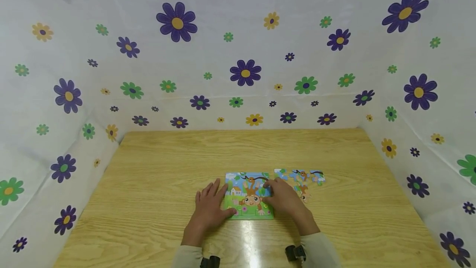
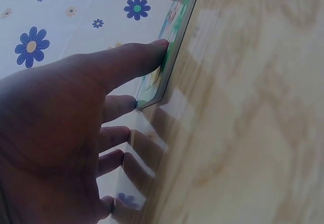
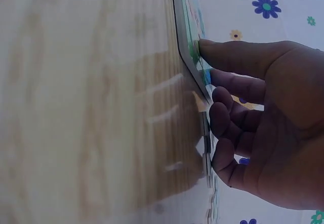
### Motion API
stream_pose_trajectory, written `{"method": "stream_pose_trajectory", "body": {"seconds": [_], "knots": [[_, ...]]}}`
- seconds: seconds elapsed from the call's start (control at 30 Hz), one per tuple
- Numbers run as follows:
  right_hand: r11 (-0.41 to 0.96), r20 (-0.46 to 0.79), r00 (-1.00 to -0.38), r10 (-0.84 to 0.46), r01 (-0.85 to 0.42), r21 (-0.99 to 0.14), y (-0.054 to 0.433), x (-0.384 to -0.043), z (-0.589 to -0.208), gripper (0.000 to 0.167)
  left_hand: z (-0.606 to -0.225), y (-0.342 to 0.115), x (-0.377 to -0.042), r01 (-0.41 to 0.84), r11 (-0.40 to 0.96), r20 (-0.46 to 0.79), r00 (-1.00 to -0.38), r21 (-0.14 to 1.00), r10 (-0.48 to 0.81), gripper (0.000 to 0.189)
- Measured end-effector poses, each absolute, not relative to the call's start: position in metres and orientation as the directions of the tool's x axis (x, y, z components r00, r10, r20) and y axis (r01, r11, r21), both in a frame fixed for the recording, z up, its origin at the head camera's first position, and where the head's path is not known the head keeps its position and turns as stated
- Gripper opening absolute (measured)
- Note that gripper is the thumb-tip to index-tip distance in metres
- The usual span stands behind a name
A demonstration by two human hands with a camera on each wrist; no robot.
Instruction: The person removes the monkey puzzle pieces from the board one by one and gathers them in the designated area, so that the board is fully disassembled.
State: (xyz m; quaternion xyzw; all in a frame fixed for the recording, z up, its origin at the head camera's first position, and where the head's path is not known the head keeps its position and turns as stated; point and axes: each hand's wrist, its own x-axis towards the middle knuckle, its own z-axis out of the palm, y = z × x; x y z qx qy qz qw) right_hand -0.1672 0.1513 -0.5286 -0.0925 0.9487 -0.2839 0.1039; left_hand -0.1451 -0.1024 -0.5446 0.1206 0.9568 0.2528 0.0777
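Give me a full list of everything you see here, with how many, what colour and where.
Table: one, light wood, under everything
Flowered cloth: count unclear, white with purple, green and orange flowers, around the table's back and sides
Puzzle: one, multicoloured monkey picture, between the hands
Loose pieces: several, multicoloured, beyond and right of the right hand
Wrist gadgets: two, black, at the cuffs
Sleeves: two, pale, bottom edge
Hands: two, bare, left and right, touching the puzzle
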Motion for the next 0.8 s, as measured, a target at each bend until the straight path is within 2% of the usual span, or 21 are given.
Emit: {"method": "stream_pose_trajectory", "body": {"seconds": [0.2, 0.57, 0.8], "knots": [[0.813, -0.148, -0.962, -0.23, -0.107, -0.573, 0.1495, -0.1687, -0.5266, 0.032, -0.5458, -0.1018, -0.145, 0.197, 0.844, -0.077, -0.96, 0.5, 0.27, 0.081], [0.79, -0.074, -0.965, -0.251, -0.161, -0.591, 0.1498, -0.1678, -0.5296, 0.03, -0.5479, -0.1023, -0.1447, 0.198, 0.846, -0.079, -0.959, 0.494, 0.271, 0.082], [0.756, -0.077, -0.962, -0.26, -0.154, -0.636, 0.1544, -0.1652, -0.5292, 0.022, -0.5466, -0.102, -0.1444, 0.199, 0.847, -0.078, -0.959, 0.492, 0.271, 0.081]]}}
